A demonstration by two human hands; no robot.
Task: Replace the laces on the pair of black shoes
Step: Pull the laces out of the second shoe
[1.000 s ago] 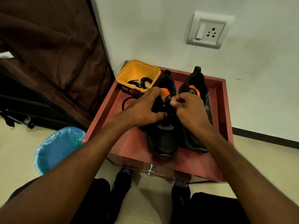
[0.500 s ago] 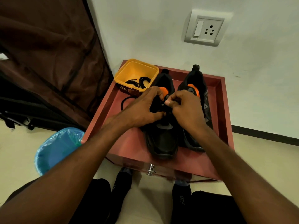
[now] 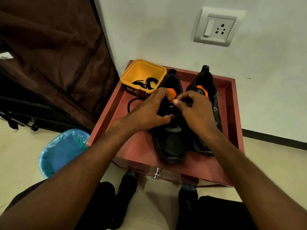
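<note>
While both hands work at its tongue, the left black fabric shoe [image 3: 172, 143] sits on the shallow red-brown rimmed wooden tray [image 3: 232, 113], toe toward the camera, touching the right black shoe [image 3: 209, 83] beside it; both show orange lining. Dark brown fabric wardrobe cover [image 3: 49, 55] fills the left side, creased, zip seams visible. Round bin with crinkled blue plastic liner [image 3: 63, 150] stands on the floor by the tray's left corner. White wall switch-and-socket plate [image 3: 216, 29] is above. Square yellow plastic tub [image 3: 144, 72], label reads "Amul", sits at the tray's back-left corner, coiled black laces [image 3: 146, 83] inside. One loose black lace [image 3: 132, 103] curves on the tray just in front of the tub. Left hand [image 3: 149, 112] grips the shoe's lacing area, fingers curled. Right hand [image 3: 196, 110] pinches something at the eyelets; lace or tongue, cannot tell. Socks below read "SPORT".
</note>
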